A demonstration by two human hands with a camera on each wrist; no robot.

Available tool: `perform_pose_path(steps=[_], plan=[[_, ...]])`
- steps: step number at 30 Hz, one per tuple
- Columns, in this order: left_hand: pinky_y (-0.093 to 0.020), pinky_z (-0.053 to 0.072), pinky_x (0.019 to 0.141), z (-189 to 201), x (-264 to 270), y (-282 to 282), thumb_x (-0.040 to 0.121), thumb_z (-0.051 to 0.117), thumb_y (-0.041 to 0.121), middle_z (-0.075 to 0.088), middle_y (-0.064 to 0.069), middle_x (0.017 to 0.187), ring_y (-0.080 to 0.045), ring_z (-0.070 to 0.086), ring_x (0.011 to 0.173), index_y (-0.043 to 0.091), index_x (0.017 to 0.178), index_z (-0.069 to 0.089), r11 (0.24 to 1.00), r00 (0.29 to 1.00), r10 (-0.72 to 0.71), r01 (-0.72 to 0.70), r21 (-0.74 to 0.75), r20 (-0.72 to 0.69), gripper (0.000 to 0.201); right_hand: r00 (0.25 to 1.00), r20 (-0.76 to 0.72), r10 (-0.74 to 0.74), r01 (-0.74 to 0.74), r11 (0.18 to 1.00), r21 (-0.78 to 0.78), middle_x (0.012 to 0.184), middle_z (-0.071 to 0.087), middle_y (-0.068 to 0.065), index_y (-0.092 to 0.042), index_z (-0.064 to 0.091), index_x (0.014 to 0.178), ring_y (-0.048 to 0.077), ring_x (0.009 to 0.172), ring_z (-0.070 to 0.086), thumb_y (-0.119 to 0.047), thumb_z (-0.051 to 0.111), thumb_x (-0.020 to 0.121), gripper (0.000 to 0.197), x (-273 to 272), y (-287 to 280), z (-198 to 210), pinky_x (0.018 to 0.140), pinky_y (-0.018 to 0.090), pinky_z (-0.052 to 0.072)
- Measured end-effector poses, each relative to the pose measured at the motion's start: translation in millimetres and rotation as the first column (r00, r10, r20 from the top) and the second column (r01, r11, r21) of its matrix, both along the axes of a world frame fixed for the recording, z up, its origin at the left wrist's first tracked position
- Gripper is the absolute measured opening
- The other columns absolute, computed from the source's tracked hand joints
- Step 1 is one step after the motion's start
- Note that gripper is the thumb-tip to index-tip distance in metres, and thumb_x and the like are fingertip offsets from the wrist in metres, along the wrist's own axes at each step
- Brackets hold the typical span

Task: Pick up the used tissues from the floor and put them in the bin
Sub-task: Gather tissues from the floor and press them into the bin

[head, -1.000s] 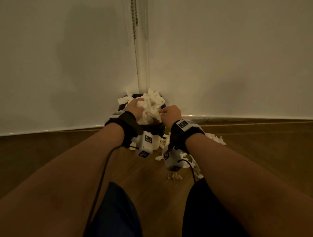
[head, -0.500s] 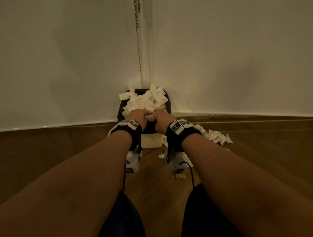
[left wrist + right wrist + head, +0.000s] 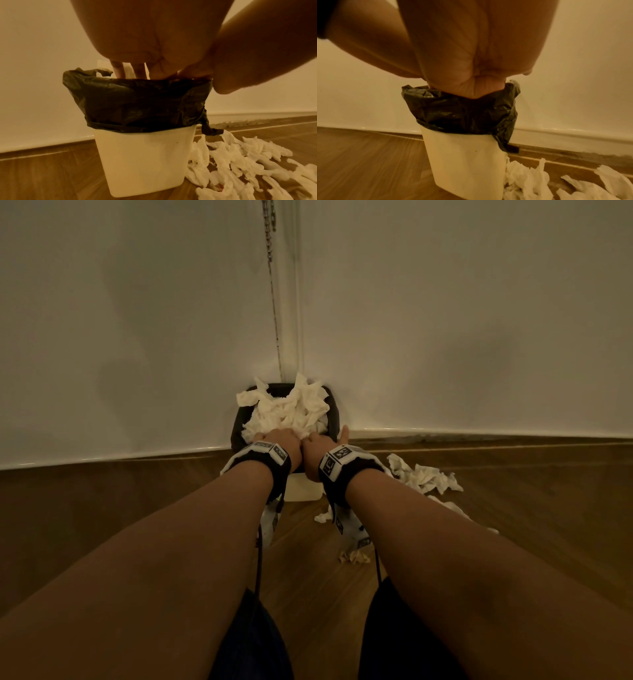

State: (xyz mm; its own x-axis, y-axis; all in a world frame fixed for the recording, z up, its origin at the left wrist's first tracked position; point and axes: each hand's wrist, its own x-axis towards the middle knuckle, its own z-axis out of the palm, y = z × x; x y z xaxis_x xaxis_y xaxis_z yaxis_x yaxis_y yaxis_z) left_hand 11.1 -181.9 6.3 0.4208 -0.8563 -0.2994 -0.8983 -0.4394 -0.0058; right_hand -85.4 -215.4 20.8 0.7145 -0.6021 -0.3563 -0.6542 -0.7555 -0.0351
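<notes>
A small white bin (image 3: 334,419) with a black liner (image 3: 137,102) stands in the wall corner, heaped with white tissues (image 3: 291,412). Both my hands are side by side at its near rim. My left hand (image 3: 277,440) reaches down into the bin, and its fingers (image 3: 118,70) point straight down against the tissue. The heel of my right hand (image 3: 317,446) sits on the liner's edge (image 3: 471,94) with the thumb (image 3: 344,433) stuck out; its fingers are hidden inside. More tissues (image 3: 424,477) lie on the floor right of the bin.
Two white walls meet behind the bin, with a bead chain (image 3: 270,241) hanging in the corner. The floor is brown wood (image 3: 102,525). A small crumpled scrap (image 3: 354,557) lies near my knees, and another bit (image 3: 323,517) sits by the bin's foot.
My hands came together from the top of the heap to the bin's near rim and sank lower into the tissues. The floor tissues have not moved.
</notes>
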Motion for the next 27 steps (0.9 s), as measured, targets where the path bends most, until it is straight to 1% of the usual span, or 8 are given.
perform_pose_path(steps=[4,6,9,11,13,17,22,27], plan=[[-0.049,0.026,0.112,8.4,-3.1,6.2,0.097,0.033,0.030,0.032,-0.007,0.151,-0.028,0.033,0.136,0.022,0.145,0.031,1.000,1.000,0.004,-0.003,0.021,-0.023,0.048,1.000,-0.012,0.007,-0.007,1.000,-0.002,0.146,0.035,0.004,-0.027,0.029,0.145,0.027,0.137,0.030,-0.027,0.050,0.089,0.060,-6.7,-0.3,3.4,0.108,0.065,-0.006],[-0.049,0.023,0.113,17.9,-5.5,12.7,0.098,0.033,0.032,0.029,-0.008,0.152,-0.030,0.029,0.138,0.021,0.145,0.030,1.000,1.000,0.007,-0.008,-0.012,-0.028,0.049,0.998,0.051,-0.047,0.043,0.997,0.070,0.149,0.033,0.003,-0.030,0.029,0.146,0.026,0.139,0.028,-0.029,0.046,0.093,0.056,-12.4,-0.6,11.7,0.112,0.059,-0.003],[-0.044,0.032,0.108,41.3,-8.4,25.4,0.095,0.037,0.036,0.041,-0.008,0.145,-0.028,0.040,0.131,0.022,0.136,0.045,0.991,0.997,-0.009,-0.001,-0.136,-0.073,0.044,0.987,0.143,-0.074,0.061,0.993,0.098,0.146,0.035,0.008,-0.028,0.030,0.145,0.030,0.133,0.036,-0.020,0.051,0.090,0.059,-27.1,-0.1,31.9,0.112,0.052,0.019],[-0.042,0.039,0.101,58.5,-13.6,33.4,0.092,0.041,0.036,0.050,-0.005,0.136,-0.027,0.047,0.122,0.026,0.127,0.052,0.964,0.997,0.005,-0.026,-0.264,-0.080,0.039,0.972,0.225,-0.066,0.056,0.997,0.051,0.137,0.042,0.014,-0.021,0.036,0.141,0.033,0.123,0.044,-0.016,0.052,0.089,0.055,-40.9,-1.5,45.4,0.102,0.043,0.037],[-0.041,0.044,0.094,75.4,-23.4,39.7,0.090,0.044,0.034,0.055,-0.002,0.126,-0.025,0.052,0.114,0.029,0.120,0.055,0.929,0.996,0.025,-0.054,-0.365,-0.083,0.032,0.952,0.290,-0.096,0.090,0.995,0.036,0.131,0.044,0.017,-0.018,0.039,0.139,0.034,0.120,0.044,-0.015,0.049,0.091,0.050,-56.7,-2.8,59.1,0.099,0.040,0.040],[-0.041,0.047,0.091,101.7,-54.5,40.8,0.091,0.044,0.029,0.059,-0.004,0.120,-0.025,0.055,0.108,0.025,0.121,0.054,0.906,0.987,-0.047,-0.022,-0.422,-0.151,0.032,0.916,0.368,-0.158,0.166,0.986,0.010,0.133,0.047,0.014,-0.015,0.048,0.133,0.030,0.123,0.044,-0.011,0.042,0.093,0.040,-87.1,-4.0,81.5,0.103,0.035,0.036],[-0.032,0.046,0.089,111.2,-99.6,29.8,0.093,0.043,0.023,0.060,-0.008,0.121,-0.025,0.057,0.106,0.020,0.125,0.052,0.924,0.967,-0.186,0.111,-0.366,-0.176,0.033,0.905,0.353,-0.238,0.251,0.968,0.007,0.132,0.054,0.009,-0.018,0.056,0.126,0.023,0.119,0.052,-0.012,0.045,0.094,0.035,-125.5,-1.0,86.1,0.096,0.031,0.042],[-0.030,0.044,0.083,79.5,-140.3,18.9,0.095,0.045,0.023,0.060,-0.012,0.120,-0.028,0.058,0.106,0.012,0.119,0.059,0.959,0.956,-0.248,0.218,-0.182,-0.159,0.030,0.934,0.255,-0.249,0.258,0.966,-0.003,0.124,0.060,0.010,-0.012,0.061,0.121,0.026,0.112,0.057,-0.016,0.050,0.094,0.030,-164.5,-8.9,74.0,0.092,0.032,0.045]])
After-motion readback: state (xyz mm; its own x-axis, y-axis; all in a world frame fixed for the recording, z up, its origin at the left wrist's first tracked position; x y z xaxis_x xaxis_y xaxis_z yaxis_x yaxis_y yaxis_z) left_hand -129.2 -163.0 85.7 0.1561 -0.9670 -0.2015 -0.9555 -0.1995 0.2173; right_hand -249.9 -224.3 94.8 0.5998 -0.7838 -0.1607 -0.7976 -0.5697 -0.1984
